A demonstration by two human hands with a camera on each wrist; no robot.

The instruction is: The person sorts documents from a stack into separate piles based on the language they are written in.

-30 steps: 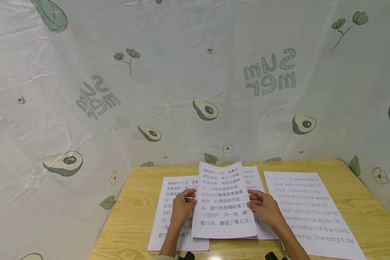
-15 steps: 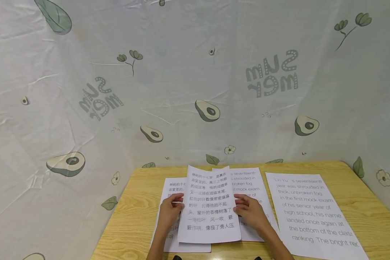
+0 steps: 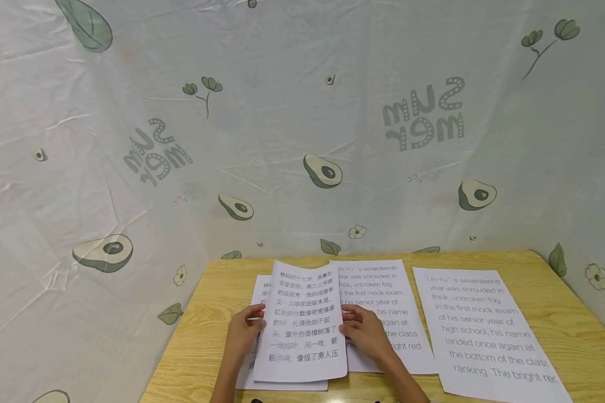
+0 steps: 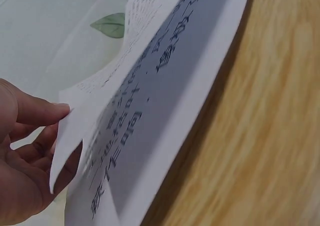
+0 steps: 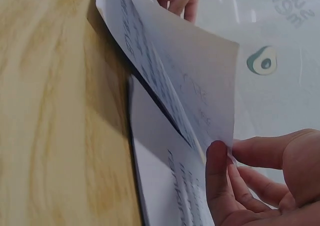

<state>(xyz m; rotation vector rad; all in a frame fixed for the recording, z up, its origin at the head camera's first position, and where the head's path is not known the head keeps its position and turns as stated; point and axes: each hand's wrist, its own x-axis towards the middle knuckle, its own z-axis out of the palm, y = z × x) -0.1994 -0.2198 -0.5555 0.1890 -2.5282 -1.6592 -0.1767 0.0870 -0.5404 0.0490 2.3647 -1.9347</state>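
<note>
Between both hands is a sheet of paper printed with Chinese text (image 3: 302, 324), held by its side edges above the left pile. My left hand (image 3: 243, 334) pinches its left edge, thumb on top in the left wrist view. On the right edge, my right hand (image 3: 367, 334) pinches it between thumb and fingers, as the right wrist view shows. The sheet bows slightly. Underneath lies another Chinese-printed sheet (image 3: 262, 285), mostly covered. Beside it, the English-printed sheet (image 3: 383, 313) is partly hidden by my right hand.
A second English-printed sheet (image 3: 484, 330) lies farther right on the wooden table (image 3: 191, 347). The table's back edge meets a hanging cloth (image 3: 282, 129) with avocado prints, which also closes off both sides.
Both hands have carried the Chinese-printed sheet leftward, from partly over the middle English sheet to over the left Chinese sheet. More of the middle English sheet now shows.
</note>
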